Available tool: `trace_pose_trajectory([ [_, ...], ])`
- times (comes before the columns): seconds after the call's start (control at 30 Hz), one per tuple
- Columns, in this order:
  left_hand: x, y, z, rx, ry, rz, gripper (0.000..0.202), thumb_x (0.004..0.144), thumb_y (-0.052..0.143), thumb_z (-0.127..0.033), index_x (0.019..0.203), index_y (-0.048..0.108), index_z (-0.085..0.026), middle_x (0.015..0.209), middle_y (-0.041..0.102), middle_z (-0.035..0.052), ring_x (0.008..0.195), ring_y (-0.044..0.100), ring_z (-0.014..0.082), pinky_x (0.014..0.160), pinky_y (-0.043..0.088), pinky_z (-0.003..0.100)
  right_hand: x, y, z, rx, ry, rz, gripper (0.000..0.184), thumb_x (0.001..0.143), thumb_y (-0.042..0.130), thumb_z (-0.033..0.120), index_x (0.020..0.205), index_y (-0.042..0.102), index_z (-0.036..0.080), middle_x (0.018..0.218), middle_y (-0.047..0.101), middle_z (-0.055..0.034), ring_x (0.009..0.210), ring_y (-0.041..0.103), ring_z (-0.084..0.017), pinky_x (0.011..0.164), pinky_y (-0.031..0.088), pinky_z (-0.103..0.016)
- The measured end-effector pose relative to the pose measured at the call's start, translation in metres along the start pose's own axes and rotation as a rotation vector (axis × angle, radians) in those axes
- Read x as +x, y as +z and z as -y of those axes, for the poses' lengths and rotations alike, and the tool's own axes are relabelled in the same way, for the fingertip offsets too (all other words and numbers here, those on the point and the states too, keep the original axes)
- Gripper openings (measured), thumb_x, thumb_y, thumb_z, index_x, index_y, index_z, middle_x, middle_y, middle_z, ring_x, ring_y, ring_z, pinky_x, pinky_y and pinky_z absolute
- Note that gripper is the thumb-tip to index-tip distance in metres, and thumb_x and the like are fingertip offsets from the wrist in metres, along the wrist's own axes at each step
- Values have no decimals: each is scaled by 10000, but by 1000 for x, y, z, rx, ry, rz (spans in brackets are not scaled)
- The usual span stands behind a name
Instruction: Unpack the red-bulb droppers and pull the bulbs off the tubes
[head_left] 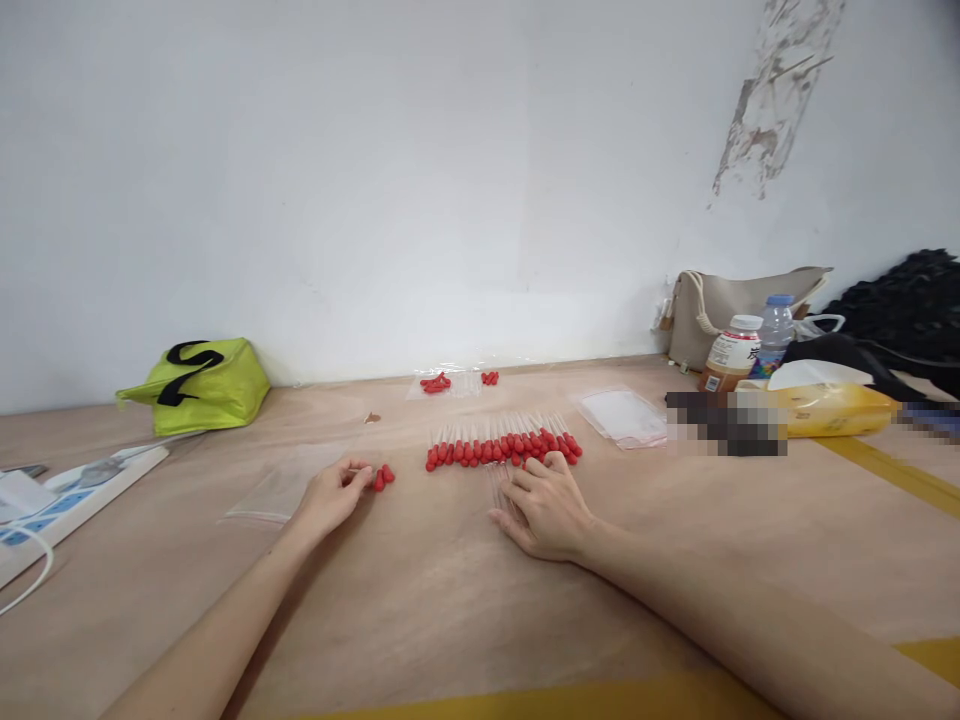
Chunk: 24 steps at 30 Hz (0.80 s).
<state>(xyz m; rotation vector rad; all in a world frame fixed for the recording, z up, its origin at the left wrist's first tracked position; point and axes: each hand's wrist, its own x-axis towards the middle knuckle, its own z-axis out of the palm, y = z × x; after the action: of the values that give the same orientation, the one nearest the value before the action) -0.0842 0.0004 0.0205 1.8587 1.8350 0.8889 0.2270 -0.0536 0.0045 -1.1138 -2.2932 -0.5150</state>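
Note:
A row of droppers (480, 452) with red rubber bulbs and clear stems lies in the middle of the table, stems pointing away from me. My left hand (334, 495), left of the row, pinches a small group of red-bulbed droppers (383, 477); their stems are mostly hidden by the fingers. At the row's near right side, my right hand (544, 505) has its fingers curled down over some droppers. Clear stems (499, 487) show beside its thumb, pointing towards me. Between the left forearm and the wall a clear plastic bag (281, 485) lies flat.
More red-bulbed droppers (435, 383) lie in clear plastic by the wall. Plastic bags (622, 415) are stacked right of the row. A lime-green bag (214, 385) and a power strip (82, 500) are at left. Bottles (731, 355), a tissue pack (836, 408) and a beige bag (705, 300) stand right.

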Motion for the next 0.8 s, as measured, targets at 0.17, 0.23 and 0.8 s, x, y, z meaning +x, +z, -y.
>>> trace_pose_trajectory([
  [0.17,-5,6,-11,68,25,-26,325,778,406,-455,806,592,-189,756,666,13,737,601,179,672,385,270,0,-3,0,57,8,64,389,832,385,482,819,597,156,768,603,-63,742,423,-169,698,198,-348],
  [0.23,-7,8,-17,120,22,-44,342,789,383,-463,797,600,-199,749,659,8,726,599,177,663,383,273,1,-3,-1,75,48,60,369,853,366,442,805,598,158,757,604,-58,734,429,-164,693,197,-344],
  [0.8,5,41,-52,279,373,-37,379,707,525,-537,861,587,-196,922,629,47,832,567,196,689,412,268,-12,0,-37,390,498,-87,364,860,375,368,611,584,204,621,605,33,616,496,-111,695,241,-287],
])
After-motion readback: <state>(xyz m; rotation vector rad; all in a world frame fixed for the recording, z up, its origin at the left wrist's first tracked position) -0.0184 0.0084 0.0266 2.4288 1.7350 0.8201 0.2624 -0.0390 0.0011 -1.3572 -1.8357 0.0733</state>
